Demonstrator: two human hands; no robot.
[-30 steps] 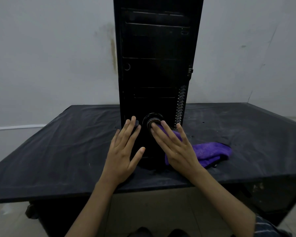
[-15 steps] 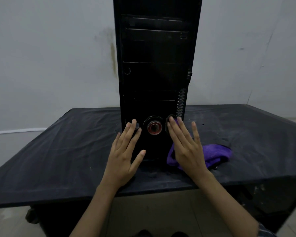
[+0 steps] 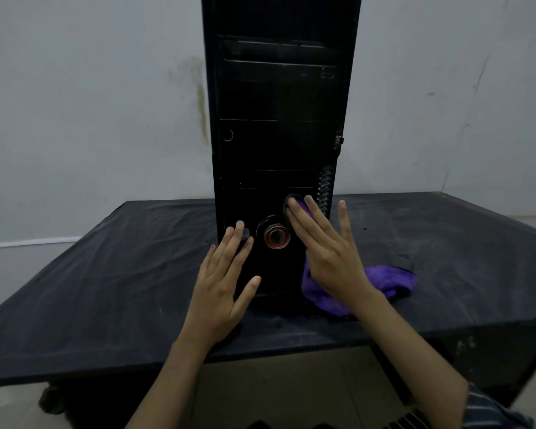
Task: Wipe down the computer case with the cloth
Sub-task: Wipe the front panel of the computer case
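A tall black computer case [image 3: 279,125] stands upright on a black table [image 3: 106,289], its front panel facing me. My right hand [image 3: 325,246] lies flat on a purple cloth [image 3: 387,280] and presses it against the lower right of the panel, just right of a round red-ringed button [image 3: 277,236]. The cloth's loose end trails onto the table to the right. My left hand [image 3: 226,280] rests flat, fingers spread, on the lower left of the panel and holds nothing.
The table's dark cover is dusty and wrinkled; its front edge [image 3: 260,345] runs just below my wrists. A stained white wall [image 3: 90,103] stands close behind the case. Vent slots [image 3: 324,190] line the case's right edge.
My right hand has slid the cloth from over the round button up and to the right, uncovering the red ring. The left hand has stayed in place.
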